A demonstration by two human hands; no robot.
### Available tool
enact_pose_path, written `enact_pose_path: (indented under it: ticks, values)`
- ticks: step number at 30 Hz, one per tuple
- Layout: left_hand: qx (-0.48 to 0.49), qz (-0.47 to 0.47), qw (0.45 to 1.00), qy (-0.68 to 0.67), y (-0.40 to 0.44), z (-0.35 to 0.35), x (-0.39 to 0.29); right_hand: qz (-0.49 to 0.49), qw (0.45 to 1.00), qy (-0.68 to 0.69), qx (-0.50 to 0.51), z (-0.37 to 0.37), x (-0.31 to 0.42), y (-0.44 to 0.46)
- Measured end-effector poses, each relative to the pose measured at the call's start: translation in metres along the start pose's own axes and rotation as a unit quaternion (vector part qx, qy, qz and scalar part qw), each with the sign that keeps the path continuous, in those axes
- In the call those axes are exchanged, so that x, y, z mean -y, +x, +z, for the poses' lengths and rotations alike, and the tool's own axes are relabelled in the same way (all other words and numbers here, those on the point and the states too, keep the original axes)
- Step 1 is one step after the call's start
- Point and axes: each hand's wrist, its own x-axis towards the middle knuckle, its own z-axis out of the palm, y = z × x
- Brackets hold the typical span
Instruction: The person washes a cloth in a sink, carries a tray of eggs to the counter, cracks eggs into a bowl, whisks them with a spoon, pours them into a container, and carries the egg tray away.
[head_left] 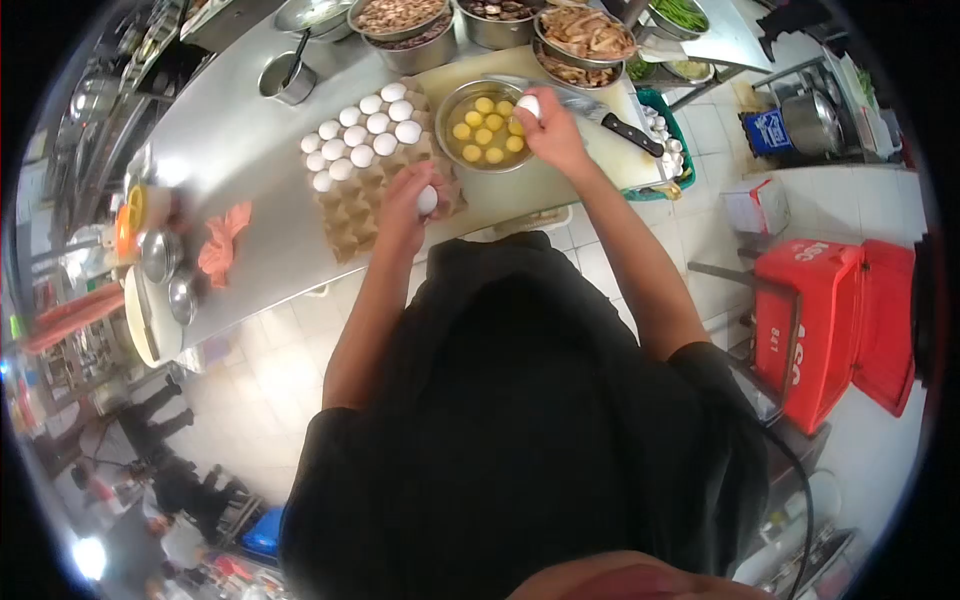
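My left hand [405, 203] is closed around a white egg [427, 200] over the near edge of a cardboard egg tray [350, 210]. Several white eggs [361, 156] fill the tray's far part, while its near cups are bare. Another egg [529, 105] is gripped in my right hand [556, 135] at the right rim of a metal bowl [447, 140]. Whether this egg's shell is cracked cannot be made out. Several whole yolks [484, 136] lie in clear egg white in the bowl.
A black-handled knife [630, 133] lies on the cutting board [610, 165], right of the bowl. Beyond the board's right edge, a green basket [688, 175] holds eggshells [668, 150]. Bowls of sliced food [585, 35] line the back. An orange cloth [222, 243] rests on the steel table at left.
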Motion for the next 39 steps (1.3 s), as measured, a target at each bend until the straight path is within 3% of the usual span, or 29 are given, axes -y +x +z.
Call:
enact_pose_path:
  ticks: [6, 9, 10, 13, 14, 16, 17, 18, 19, 21, 22, 25, 27, 29, 30, 32, 35, 37, 39]
  values:
    - [-0.035, 0.008, 0.999, -0.017, -0.01, -0.019, 0.003, -0.014, 0.984, -0.154, 0.085, 0.004, 0.057, 0.018]
    - [-0.067, 0.009, 0.997, -0.033, -0.013, -0.029, 0.006, -0.089, 0.992, -0.086, 0.022, -0.01, 0.096, 0.027]
    - [-0.066, 0.009, 0.997, -0.037, -0.011, -0.032, 0.009, -0.11, 0.994, 0.001, 0.005, -0.01, 0.1, 0.029]
    - [-0.062, 0.006, 0.997, -0.042, -0.006, -0.037, 0.013, -0.018, 0.972, 0.234, 0.031, -0.01, 0.102, 0.039]
    - [-0.062, 0.004, 0.997, -0.041, -0.005, -0.036, 0.012, 0.113, 0.921, 0.363, 0.078, -0.015, 0.11, 0.035]
    - [-0.052, -0.003, 0.998, -0.043, -0.003, -0.033, 0.012, 0.024, 0.99, 0.082, 0.109, 0.006, 0.058, 0.041]
    - [-0.041, -0.006, 0.998, -0.045, -0.001, -0.033, 0.013, -0.019, 0.991, -0.065, 0.119, 0.017, 0.032, 0.039]
    - [-0.03, -0.008, 0.998, -0.046, 0.001, -0.03, 0.01, 0.002, 0.992, -0.079, 0.095, 0.018, 0.027, 0.03]
    - [-0.037, -0.007, 0.999, -0.033, 0.005, -0.027, 0.006, 0.067, 0.991, 0.055, 0.103, 0.012, 0.021, 0.031]
    - [-0.056, -0.016, 0.998, -0.01, -0.001, -0.018, 0.002, 0.196, 0.92, 0.317, 0.116, -0.007, 0.021, 0.019]
    - [-0.032, -0.012, 0.999, -0.032, -0.001, -0.019, 0.003, 0.234, 0.895, 0.378, 0.044, -0.021, 0.024, 0.016]
    - [-0.048, -0.027, 0.998, -0.026, 0.007, -0.015, 0.007, 0.162, 0.881, 0.441, -0.063, -0.095, 0.022, 0.009]
    - [-0.033, -0.029, 0.999, -0.013, 0.008, -0.005, 0.006, 0.108, 0.877, 0.402, -0.242, -0.145, 0.027, 0.009]
    - [-0.02, -0.028, 0.999, 0.013, 0.017, -0.006, 0.012, 0.014, 0.877, 0.364, -0.311, -0.2, 0.026, 0.008]
    - [0.03, -0.041, 0.998, -0.03, 0.026, -0.007, 0.015, -0.022, 0.863, 0.358, -0.355, -0.221, 0.019, 0.009]
    - [0.042, -0.064, 0.997, -0.033, 0.032, -0.005, 0.019, -0.067, 0.831, 0.322, -0.448, -0.249, 0.007, 0.013]
    - [0.058, -0.061, 0.996, -0.018, 0.033, 0.015, 0.015, -0.032, 0.866, 0.131, -0.481, -0.263, -0.073, 0.029]
    - [0.057, -0.051, 0.997, 0.0, 0.028, 0.027, 0.011, 0.17, 0.891, -0.106, -0.408, -0.25, -0.136, 0.031]
    - [0.035, -0.028, 0.999, 0.002, 0.027, 0.041, 0.006, 0.096, 0.89, -0.019, -0.445, -0.232, -0.119, 0.014]
